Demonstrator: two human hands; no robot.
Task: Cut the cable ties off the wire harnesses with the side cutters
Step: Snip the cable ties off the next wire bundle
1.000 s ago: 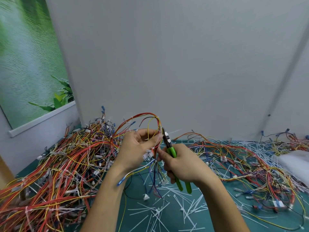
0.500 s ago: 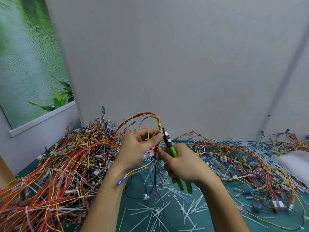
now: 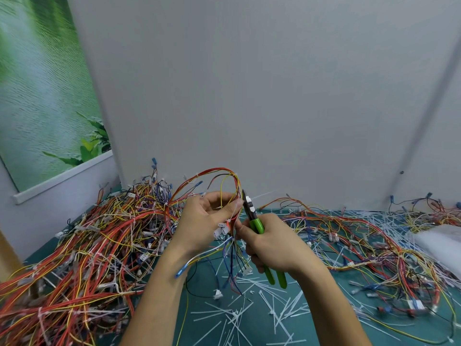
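Harness (image 3: 224, 186), light and floppy, hangs over the table's (image 3: 324, 328) middle, left hand (image 3: 207, 221) fingers pinching its looped wires, right hand (image 3: 272, 243) fingers closed around the cutters (image 3: 254, 218); best held close beside each stiff tie.

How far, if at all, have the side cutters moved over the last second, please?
No. The side cutters in the right hand keep their tip just below the grey wall's bottom edge, beside the harness loop.
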